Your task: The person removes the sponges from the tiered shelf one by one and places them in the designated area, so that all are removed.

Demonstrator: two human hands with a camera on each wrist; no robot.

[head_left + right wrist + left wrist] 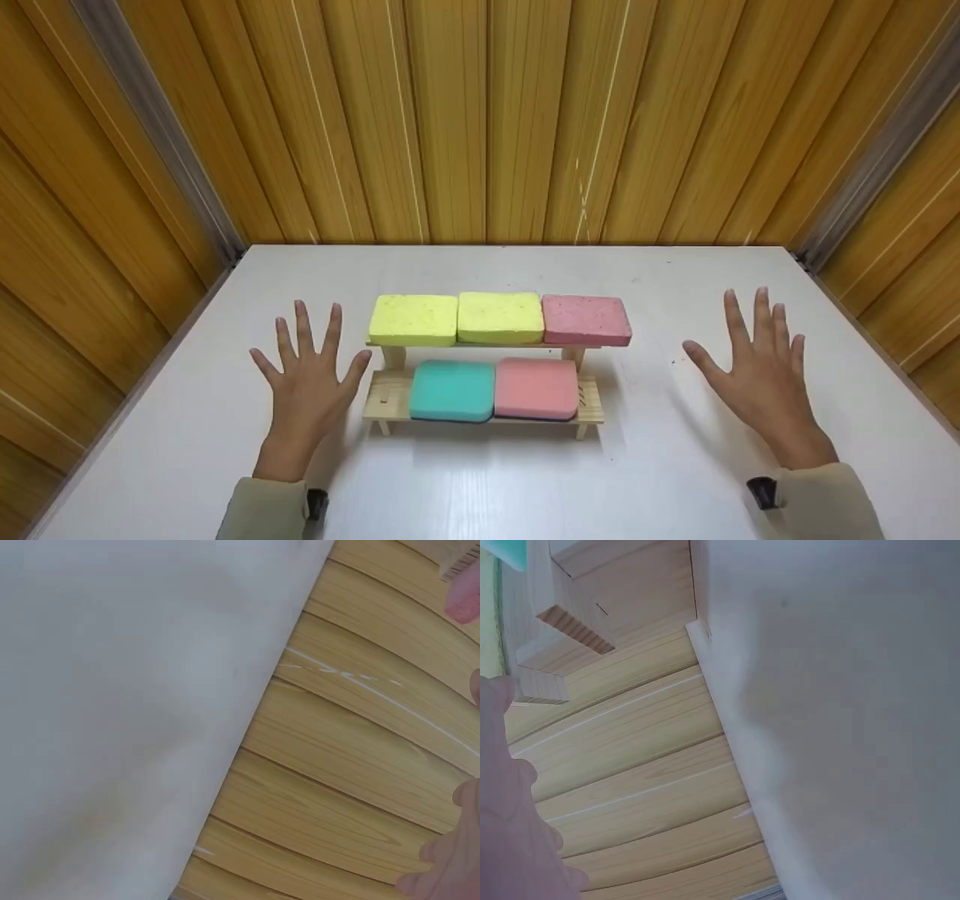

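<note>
A two-step wooden rack [388, 405] stands mid-table. Its upper step carries two yellow sponges, the left one [413, 320] and the middle one [500, 317], with a dark pink sponge [586, 319] at the right end. On the lower step a teal sponge [452, 391] sits beside a light pink sponge [536, 388]. My left hand [306, 390] is spread just left of the rack, holding nothing. Well to the right of it, my right hand [765, 382] is also spread, fingers straight and apart from everything. Each wrist view catches only part of its hand.
The rack stands on a white table [517, 487]. Behind it rises a wood-patterned panel wall [450, 120], with similar panels along both sides. Grey metal posts, including the left one [161, 127], mark the rear corners.
</note>
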